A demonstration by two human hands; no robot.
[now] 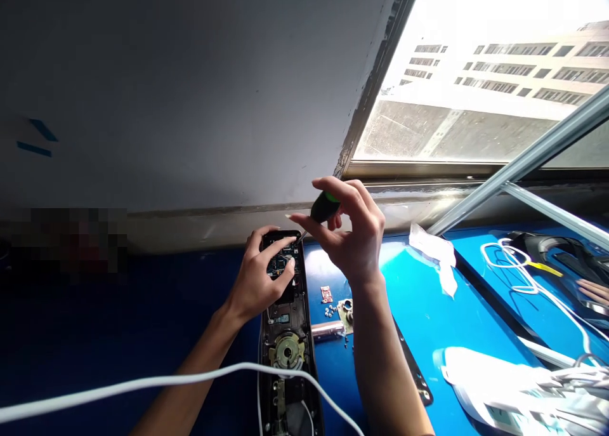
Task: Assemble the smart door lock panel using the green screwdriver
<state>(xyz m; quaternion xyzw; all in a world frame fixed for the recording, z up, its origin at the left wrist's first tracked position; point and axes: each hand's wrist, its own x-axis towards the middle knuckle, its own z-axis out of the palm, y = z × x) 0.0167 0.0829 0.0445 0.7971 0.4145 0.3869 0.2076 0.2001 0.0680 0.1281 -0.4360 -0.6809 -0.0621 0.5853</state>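
Right hand [354, 239] clamps a black-and-green screwdriver [323, 209]; left hand [258, 278], fingers apart, touches a long black casing [299, 315], circuitry [280, 266] bared, at lower center.

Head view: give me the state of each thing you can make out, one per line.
Casing: open, insides exposed
Circuit board: uncovered, partly hidden by left hand
Screwdriver: in right hand, tilted, shaft towards casing's top corner
Screws: loose, clustered
Cylinder: lying on its side
Dark panel: partly hidden by right forearm
Plastic bag: crumpled
White cable: curving in front of casing
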